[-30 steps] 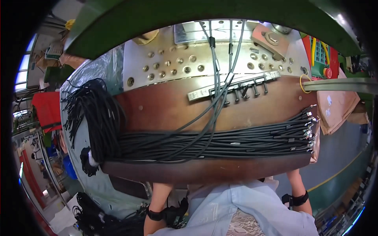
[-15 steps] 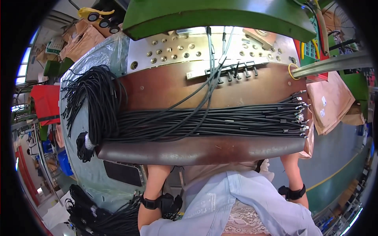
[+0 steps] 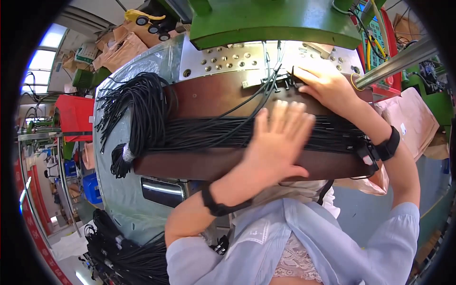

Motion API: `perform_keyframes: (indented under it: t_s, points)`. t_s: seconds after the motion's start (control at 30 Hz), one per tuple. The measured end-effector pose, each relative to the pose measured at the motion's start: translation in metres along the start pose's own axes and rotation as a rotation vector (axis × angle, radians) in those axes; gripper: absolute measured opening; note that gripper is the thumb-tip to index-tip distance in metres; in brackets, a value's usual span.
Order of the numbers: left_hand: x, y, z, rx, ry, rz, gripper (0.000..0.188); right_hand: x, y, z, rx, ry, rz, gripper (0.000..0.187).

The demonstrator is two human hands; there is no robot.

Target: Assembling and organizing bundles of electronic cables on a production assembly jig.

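Observation:
My left hand [image 3: 281, 142] hovers over the long bundle of black cables [image 3: 204, 133] with its fingers spread and slightly blurred; nothing is in it. Beyond it, to the right, my right hand [image 3: 327, 90] reaches to the right end of a small fixture with black pegs [image 3: 283, 82]. Its fingers are stretched out and the thumb stands apart from them. Whether the fingertips touch a peg cannot be made out. A few cables run from the bundle up through the fixture towards the green machine [image 3: 275, 26]. Both hands partly cover the cables and their right-hand ends.
The perforated metal plate [image 3: 218, 61] lies under the machine. At the left, the cables' loose ends [image 3: 137, 95] hang over a plastic-covered table [image 3: 114, 190]. A phone [image 3: 163, 192] lies by the brown board's [image 3: 190, 166] near edge. A metal bar [image 3: 399, 61] juts in from the right.
Both hands have risen from below the board's near edge to above it, the left over the cables, the right to the pegged fixture. The whole view has shifted slightly.

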State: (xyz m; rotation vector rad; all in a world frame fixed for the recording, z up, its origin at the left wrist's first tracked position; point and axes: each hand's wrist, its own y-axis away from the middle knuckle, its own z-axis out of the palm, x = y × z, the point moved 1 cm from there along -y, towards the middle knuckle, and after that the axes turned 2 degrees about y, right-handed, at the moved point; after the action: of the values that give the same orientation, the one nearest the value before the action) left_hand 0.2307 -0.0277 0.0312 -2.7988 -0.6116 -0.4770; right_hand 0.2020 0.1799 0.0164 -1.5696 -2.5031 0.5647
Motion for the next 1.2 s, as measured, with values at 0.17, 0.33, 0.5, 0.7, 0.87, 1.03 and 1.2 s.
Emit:
perform_keyframes:
  t_s: [0.17, 0.33, 0.5, 0.7, 0.87, 1.03, 1.2]
  points:
    - [-0.065, 0.061, -0.052, -0.072, -0.243, -0.344, 0.077, 0.014, 0.011, -0.011, 0.097, 0.062, -0.109, 0.032]
    - [-0.092, 0.060, -0.065, -0.038, -0.228, -0.158, 0.045, 0.008, 0.032, -0.043, 0.150, -0.054, 0.092, 0.025]
    - [-0.100, 0.063, -0.072, 0.133, 0.014, -0.345, 0.028, -0.003, 0.156, -0.104, 0.314, -0.032, 0.723, 0.018]
    - [-0.114, 0.058, -0.083, 0.130, 0.694, -0.689, 0.017, -0.032, 0.248, -0.077, 0.044, 0.467, 0.946, 0.027]
    - [-0.067, -0.017, -0.090, -0.570, 0.415, -0.569, 0.026, -0.095, 0.163, -0.049, 0.027, -0.131, 0.423, 0.036]
    - [-0.024, -0.087, -0.037, -0.574, 0.138, -0.021, 0.023, -0.088, 0.126, -0.043, 0.028, -0.079, 0.430, 0.045]
    - [-0.025, -0.078, -0.046, -0.278, 0.115, 0.037, 0.021, -0.086, 0.128, -0.041, 0.013, -0.125, 0.431, 0.049]
